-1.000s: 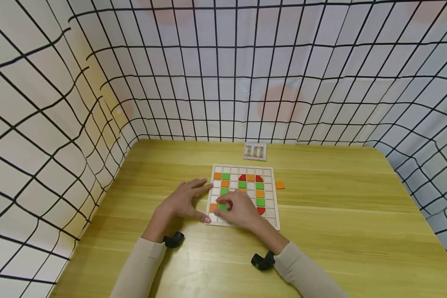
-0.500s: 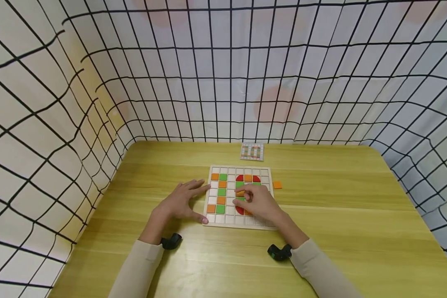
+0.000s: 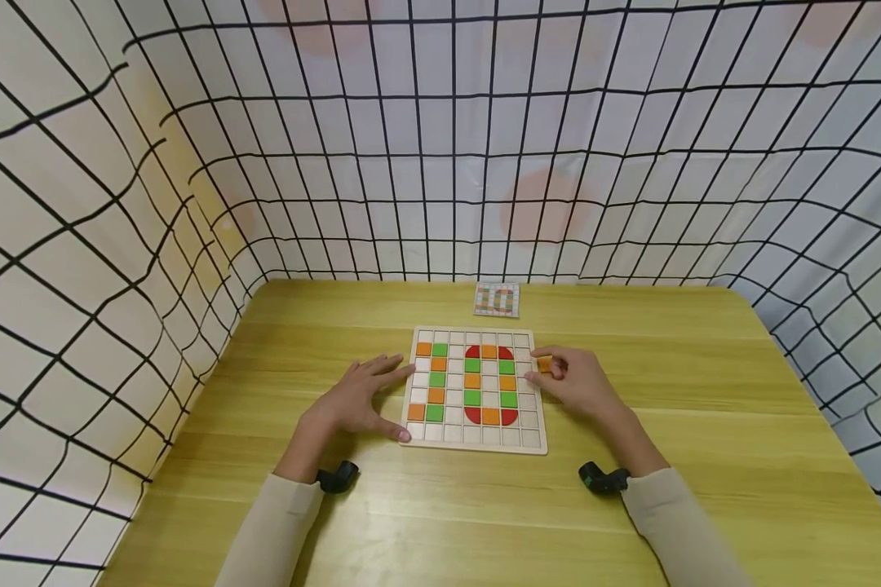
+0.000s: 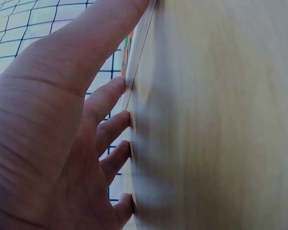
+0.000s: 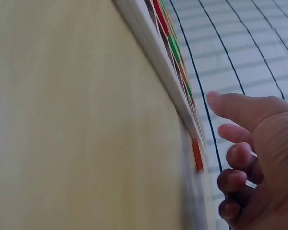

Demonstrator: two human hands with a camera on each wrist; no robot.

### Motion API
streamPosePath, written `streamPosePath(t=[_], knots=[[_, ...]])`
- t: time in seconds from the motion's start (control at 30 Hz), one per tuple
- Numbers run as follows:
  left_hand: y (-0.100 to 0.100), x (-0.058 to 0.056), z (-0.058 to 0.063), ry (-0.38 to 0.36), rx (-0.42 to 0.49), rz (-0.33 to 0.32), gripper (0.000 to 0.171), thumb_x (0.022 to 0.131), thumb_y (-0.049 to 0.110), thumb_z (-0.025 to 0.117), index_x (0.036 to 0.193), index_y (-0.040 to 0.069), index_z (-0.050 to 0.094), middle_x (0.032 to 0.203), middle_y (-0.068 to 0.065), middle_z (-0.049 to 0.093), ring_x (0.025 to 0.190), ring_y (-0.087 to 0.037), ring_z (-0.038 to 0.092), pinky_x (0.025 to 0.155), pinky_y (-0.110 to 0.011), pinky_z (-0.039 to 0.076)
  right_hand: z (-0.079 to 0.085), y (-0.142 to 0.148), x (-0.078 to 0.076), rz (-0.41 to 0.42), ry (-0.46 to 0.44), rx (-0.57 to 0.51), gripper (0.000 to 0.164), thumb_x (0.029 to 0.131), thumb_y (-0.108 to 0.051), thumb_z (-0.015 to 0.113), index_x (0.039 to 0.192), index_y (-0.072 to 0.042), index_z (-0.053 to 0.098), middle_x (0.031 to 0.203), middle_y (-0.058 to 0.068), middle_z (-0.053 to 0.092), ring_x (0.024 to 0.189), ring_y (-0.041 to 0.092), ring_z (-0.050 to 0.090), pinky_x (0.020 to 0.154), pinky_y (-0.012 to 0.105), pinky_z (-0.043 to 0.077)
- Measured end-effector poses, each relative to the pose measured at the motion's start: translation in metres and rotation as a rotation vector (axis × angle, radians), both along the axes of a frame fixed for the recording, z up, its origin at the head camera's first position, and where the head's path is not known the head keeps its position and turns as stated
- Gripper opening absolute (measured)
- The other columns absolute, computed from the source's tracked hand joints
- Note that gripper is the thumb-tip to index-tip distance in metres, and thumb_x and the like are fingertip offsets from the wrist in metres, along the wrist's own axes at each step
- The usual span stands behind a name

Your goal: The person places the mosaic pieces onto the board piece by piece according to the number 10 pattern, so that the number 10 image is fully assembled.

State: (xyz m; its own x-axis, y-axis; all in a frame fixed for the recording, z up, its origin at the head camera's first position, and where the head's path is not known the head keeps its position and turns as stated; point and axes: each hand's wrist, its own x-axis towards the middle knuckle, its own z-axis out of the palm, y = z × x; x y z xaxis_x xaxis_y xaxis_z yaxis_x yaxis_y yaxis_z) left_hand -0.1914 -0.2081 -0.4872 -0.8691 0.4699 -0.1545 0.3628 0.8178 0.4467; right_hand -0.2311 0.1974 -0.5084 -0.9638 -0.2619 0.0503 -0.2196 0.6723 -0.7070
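A pale grid board (image 3: 451, 436) lies flat on the table. Orange and green square tiles form a column figure at its left, and red quarter-round, green and orange tiles form a ring (image 3: 472, 381) at its right. My left hand (image 3: 360, 398) spreads along the board's left edge, thumb and index fingertip touching it. Just off the right edge lies a loose orange tile (image 3: 544, 364), partly behind my right hand (image 3: 580, 381). That hand hovers above the table there, thumb and index finger apart with nothing between them, other fingers loosely curled. The right wrist view shows the orange tile (image 5: 198, 154) on the tabletop.
A small printed card (image 3: 496, 300) with a coloured grid pattern lies behind the board. Black netting (image 3: 455, 155) over white sheeting surrounds the back and sides of the wooden table (image 3: 440, 505).
My right hand has moved rightward from the board's left part, across the ring, to the loose orange tile. An orange tile now shows in the left figure where that hand was. The left hand keeps its place.
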Motion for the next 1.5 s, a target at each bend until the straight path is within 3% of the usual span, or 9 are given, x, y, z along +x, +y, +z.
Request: streamPosePath(t=[0.23, 0.47, 0.87, 1.1, 1.5], knots=[[-0.001, 0.0, -0.001, -0.005, 0.0, -0.008, 0.118, 0.065, 0.074, 0.084, 0.162, 0.033, 0.033, 0.173, -0.002, 0.022, 0.161, -0.033, 0.016, 0.128, -0.064, 0.005, -0.004, 0.035, -0.007, 0.015, -0.034, 0.053, 0.057, 0.089, -0.043, 0.081, 0.134, -0.012, 0.066, 0.076, 0.001, 0.055, 0.064, 0.016, 0.046, 0.06, 0.026, 0.039], [-0.003, 0.001, -0.003, 0.005, 0.009, -0.022, 0.117, 0.066, 0.074, 0.084, 0.163, 0.031, 0.032, 0.173, -0.003, 0.022, 0.161, -0.033, 0.015, 0.128, -0.065, 0.005, -0.002, 0.038, -0.01, 0.061, -0.037, 0.11, 0.063, 0.091, -0.048, 0.078, 0.138, -0.009, 0.066, 0.07, -0.001, 0.055, 0.059, 0.013, 0.046, 0.056, 0.025, 0.037], [-0.002, 0.0, -0.002, 0.004, 0.014, -0.02, 0.117, 0.066, 0.075, 0.083, 0.163, 0.033, 0.032, 0.173, -0.002, 0.021, 0.161, -0.033, 0.015, 0.128, -0.065, 0.005, -0.004, 0.035, -0.008, 0.016, -0.05, 0.07, 0.037, 0.091, -0.04, 0.079, 0.119, -0.016, 0.077, 0.073, 0.0, 0.058, 0.062, 0.016, 0.048, 0.057, 0.026, 0.038], [-0.002, 0.0, -0.001, -0.006, 0.016, -0.016, 0.117, 0.066, 0.074, 0.084, 0.163, 0.033, 0.033, 0.173, -0.002, 0.021, 0.161, -0.032, 0.014, 0.128, -0.064, 0.004, -0.005, 0.036, -0.002, 0.012, -0.022, 0.056, 0.033, 0.091, -0.038, 0.08, 0.115, -0.014, 0.077, 0.084, 0.001, 0.06, 0.07, 0.017, 0.047, 0.062, 0.026, 0.038], [-0.001, -0.001, -0.001, -0.011, 0.002, -0.014, 0.117, 0.066, 0.074, 0.084, 0.163, 0.033, 0.032, 0.173, -0.002, 0.021, 0.161, -0.032, 0.013, 0.128, -0.064, 0.004, -0.002, 0.036, 0.011, 0.027, -0.027, 0.03, 0.032, 0.09, -0.038, 0.082, 0.11, -0.014, 0.076, 0.084, 0.001, 0.06, 0.073, 0.018, 0.05, 0.062, 0.026, 0.041]])
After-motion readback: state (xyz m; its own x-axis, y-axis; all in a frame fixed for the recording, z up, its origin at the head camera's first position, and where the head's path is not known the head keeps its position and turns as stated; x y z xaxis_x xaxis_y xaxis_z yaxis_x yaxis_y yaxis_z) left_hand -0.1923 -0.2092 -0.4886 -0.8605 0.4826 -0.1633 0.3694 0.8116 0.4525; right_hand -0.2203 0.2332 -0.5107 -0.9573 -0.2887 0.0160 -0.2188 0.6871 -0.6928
